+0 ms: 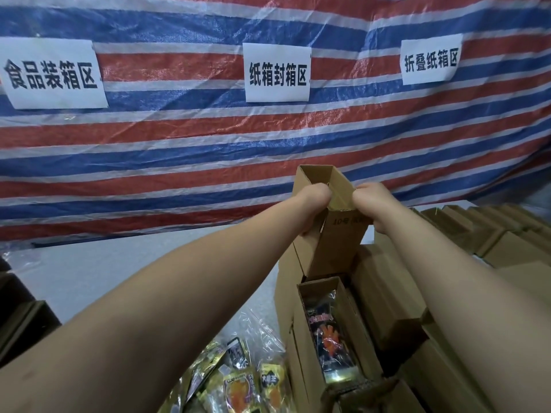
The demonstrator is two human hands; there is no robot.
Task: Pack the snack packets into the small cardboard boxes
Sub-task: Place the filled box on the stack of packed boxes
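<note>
While both arms reach forward, the left hand [313, 201] and right hand [371, 201] hold a small cardboard box [331, 222] upright in the air toward the table's [119, 263] far edge, fingers curled over its open top rim. Below stands an open box [343, 332] holding a dark snack packet [328, 332] among stacked boxes [387, 293]. Loose snack packets [238, 386] lie in clear plastic at the near edge.
</note>
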